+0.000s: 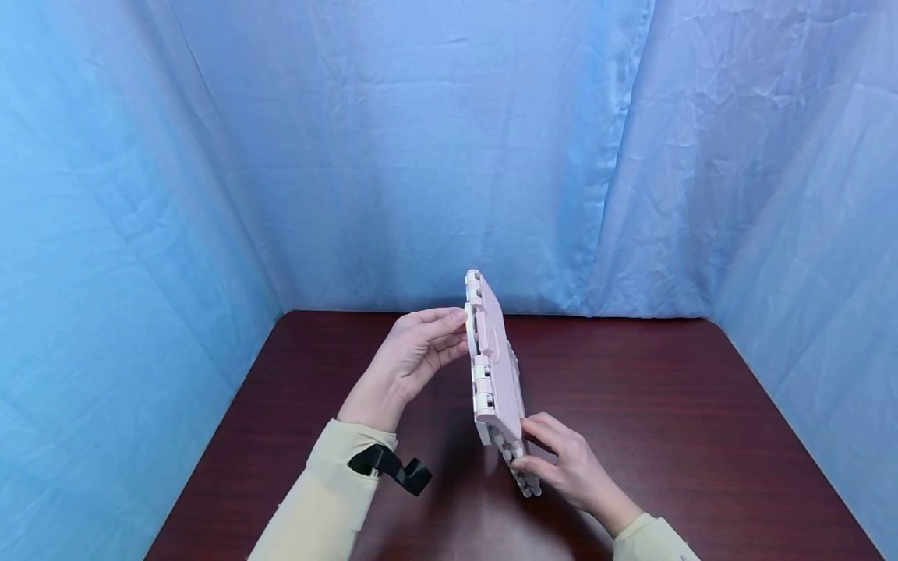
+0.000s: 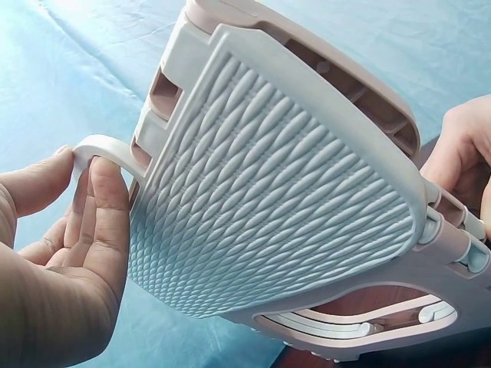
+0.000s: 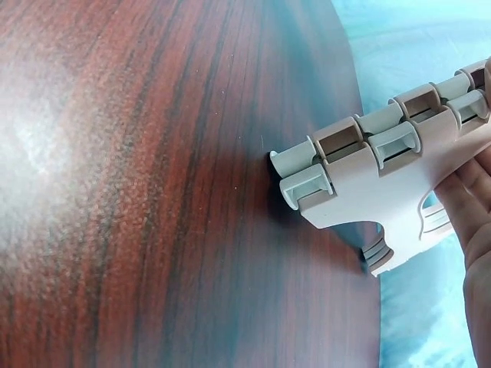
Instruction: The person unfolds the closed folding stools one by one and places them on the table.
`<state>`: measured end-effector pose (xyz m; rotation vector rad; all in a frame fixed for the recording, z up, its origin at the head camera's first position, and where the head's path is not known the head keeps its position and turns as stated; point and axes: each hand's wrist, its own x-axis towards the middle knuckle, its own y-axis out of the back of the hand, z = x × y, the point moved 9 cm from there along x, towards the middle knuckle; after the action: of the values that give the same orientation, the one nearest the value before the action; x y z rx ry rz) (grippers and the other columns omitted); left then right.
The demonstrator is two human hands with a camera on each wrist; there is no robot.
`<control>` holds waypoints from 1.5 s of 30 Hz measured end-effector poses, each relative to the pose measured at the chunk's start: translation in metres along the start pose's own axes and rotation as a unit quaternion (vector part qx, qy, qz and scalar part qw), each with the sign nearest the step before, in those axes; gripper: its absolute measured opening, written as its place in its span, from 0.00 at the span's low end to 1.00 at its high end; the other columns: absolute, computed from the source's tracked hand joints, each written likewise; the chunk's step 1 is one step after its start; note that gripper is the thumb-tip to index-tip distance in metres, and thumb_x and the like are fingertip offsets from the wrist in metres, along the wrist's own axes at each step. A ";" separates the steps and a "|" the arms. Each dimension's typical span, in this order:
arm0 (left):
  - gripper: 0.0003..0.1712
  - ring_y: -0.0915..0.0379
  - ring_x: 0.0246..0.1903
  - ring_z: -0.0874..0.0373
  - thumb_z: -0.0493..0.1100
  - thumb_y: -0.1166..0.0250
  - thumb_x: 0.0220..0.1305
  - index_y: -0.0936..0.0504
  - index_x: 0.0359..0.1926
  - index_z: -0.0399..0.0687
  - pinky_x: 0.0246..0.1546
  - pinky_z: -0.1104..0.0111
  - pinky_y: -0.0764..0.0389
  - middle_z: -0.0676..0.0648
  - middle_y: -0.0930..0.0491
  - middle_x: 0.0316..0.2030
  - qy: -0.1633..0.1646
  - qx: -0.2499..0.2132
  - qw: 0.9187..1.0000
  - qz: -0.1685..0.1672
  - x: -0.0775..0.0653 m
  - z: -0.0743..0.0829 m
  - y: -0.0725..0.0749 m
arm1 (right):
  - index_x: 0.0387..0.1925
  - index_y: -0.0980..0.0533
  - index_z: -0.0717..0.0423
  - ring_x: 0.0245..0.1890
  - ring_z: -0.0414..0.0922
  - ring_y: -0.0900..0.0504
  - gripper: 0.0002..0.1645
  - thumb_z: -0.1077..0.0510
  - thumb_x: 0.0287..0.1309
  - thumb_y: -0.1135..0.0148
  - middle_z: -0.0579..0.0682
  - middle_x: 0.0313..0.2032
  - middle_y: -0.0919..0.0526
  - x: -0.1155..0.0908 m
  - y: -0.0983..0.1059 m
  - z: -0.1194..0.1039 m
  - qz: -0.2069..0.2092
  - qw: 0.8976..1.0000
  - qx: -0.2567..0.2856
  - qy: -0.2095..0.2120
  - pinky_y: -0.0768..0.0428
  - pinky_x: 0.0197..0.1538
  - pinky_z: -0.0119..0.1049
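A pale pink and white folding plastic stool (image 1: 500,362), folded nearly flat, stands on edge above the table. My left hand (image 1: 414,351) pinches its small curved white handle (image 2: 107,146) between thumb and fingers, as the left wrist view shows. The stool's white panel (image 2: 276,184) has a woven texture and faces that camera. On the near right side, my right hand (image 1: 564,460) grips the edge by the hinged part, thumb and fingers around it. A row of white and pink hinge knuckles (image 3: 353,146) shows in the right wrist view, with an arched cutout below.
The dark red-brown wooden table (image 1: 631,389) has rounded far corners. Light blue curtains (image 1: 421,156) hang behind it and on both sides. A black bracket (image 1: 393,467) is strapped over my left sleeve.
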<state>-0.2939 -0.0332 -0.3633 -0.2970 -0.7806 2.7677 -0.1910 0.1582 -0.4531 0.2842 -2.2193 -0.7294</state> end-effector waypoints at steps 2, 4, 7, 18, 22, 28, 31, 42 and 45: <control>0.09 0.15 0.30 0.58 0.30 0.37 0.70 0.12 0.37 0.42 0.40 0.66 0.13 0.46 0.13 0.32 0.000 0.000 1.000 -0.001 0.000 0.000 -0.001 | 0.56 0.20 0.53 0.47 0.38 0.17 0.32 0.61 0.47 0.20 0.43 0.47 0.17 -0.001 0.000 0.000 -0.001 1.000 0.005 -0.001 0.25 0.58 0.21; 0.09 0.16 0.29 0.58 0.30 0.38 0.70 0.12 0.36 0.42 0.40 0.66 0.13 0.46 0.13 0.32 0.001 -0.001 1.000 0.000 0.001 -0.001 -0.001 | 0.56 0.20 0.53 0.47 0.38 0.17 0.32 0.61 0.47 0.20 0.43 0.47 0.17 -0.001 0.000 0.001 -0.001 1.000 0.010 -0.001 0.24 0.58 0.22; 0.10 0.16 0.29 0.58 0.29 0.38 0.70 0.12 0.36 0.42 0.38 0.67 0.13 0.46 0.13 0.32 0.000 -0.004 1.000 -0.001 0.001 -0.001 -0.003 | 0.56 0.20 0.52 0.47 0.38 0.17 0.31 0.61 0.48 0.20 0.43 0.47 0.17 -0.001 -0.001 0.001 -0.001 1.000 0.013 0.000 0.24 0.58 0.22; 0.09 0.15 0.30 0.57 0.28 0.39 0.70 0.13 0.37 0.40 0.39 0.67 0.13 0.45 0.13 0.32 -0.001 -0.008 1.000 -0.010 0.003 -0.001 -0.009 | 0.56 0.20 0.50 0.47 0.38 0.17 0.31 0.62 0.48 0.20 0.42 0.47 0.17 -0.002 0.003 0.001 0.004 1.000 0.016 -0.002 0.24 0.58 0.23; 0.08 0.15 0.30 0.57 0.28 0.38 0.69 0.14 0.39 0.40 0.39 0.66 0.13 0.45 0.13 0.33 -0.001 -0.007 1.000 -0.012 0.003 -0.001 -0.012 | 0.56 0.19 0.49 0.48 0.37 0.17 0.31 0.61 0.48 0.20 0.41 0.47 0.17 -0.003 0.003 0.003 0.002 1.000 0.017 -0.013 0.24 0.58 0.23; 0.07 0.15 0.31 0.57 0.28 0.37 0.69 0.13 0.40 0.39 0.39 0.66 0.13 0.44 0.13 0.34 -0.002 -0.005 1.000 -0.013 0.003 -0.001 -0.014 | 0.56 0.19 0.50 0.48 0.37 0.17 0.30 0.62 0.48 0.20 0.42 0.47 0.17 -0.003 0.004 0.003 0.003 0.999 0.029 -0.016 0.24 0.59 0.24; 0.07 0.15 0.32 0.57 0.28 0.37 0.69 0.14 0.41 0.38 0.39 0.66 0.13 0.44 0.13 0.34 -0.003 -0.005 1.000 -0.016 0.004 -0.002 -0.016 | 0.56 0.20 0.52 0.48 0.37 0.17 0.30 0.63 0.49 0.21 0.44 0.47 0.17 -0.003 0.004 0.002 0.003 0.999 0.041 -0.014 0.23 0.59 0.26; 0.07 0.15 0.33 0.56 0.27 0.36 0.68 0.14 0.43 0.37 0.40 0.66 0.13 0.44 0.12 0.35 -0.003 -0.003 1.000 -0.016 0.005 -0.003 -0.020 | 0.56 0.20 0.52 0.48 0.36 0.18 0.30 0.64 0.50 0.21 0.44 0.47 0.18 -0.004 0.006 0.004 0.002 0.999 0.051 -0.014 0.23 0.58 0.24; 0.07 0.15 0.33 0.56 0.27 0.37 0.68 0.14 0.43 0.37 0.40 0.66 0.13 0.44 0.12 0.35 -0.001 -0.006 1.000 -0.018 0.005 -0.004 -0.021 | 0.55 0.20 0.52 0.47 0.36 0.18 0.30 0.64 0.49 0.21 0.44 0.47 0.18 -0.005 0.008 0.003 0.003 0.999 0.042 -0.008 0.23 0.58 0.23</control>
<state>-0.2940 -0.0120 -0.3560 -0.2795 -0.7943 2.7315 -0.1900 0.1676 -0.4533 0.3136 -2.2675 -0.6376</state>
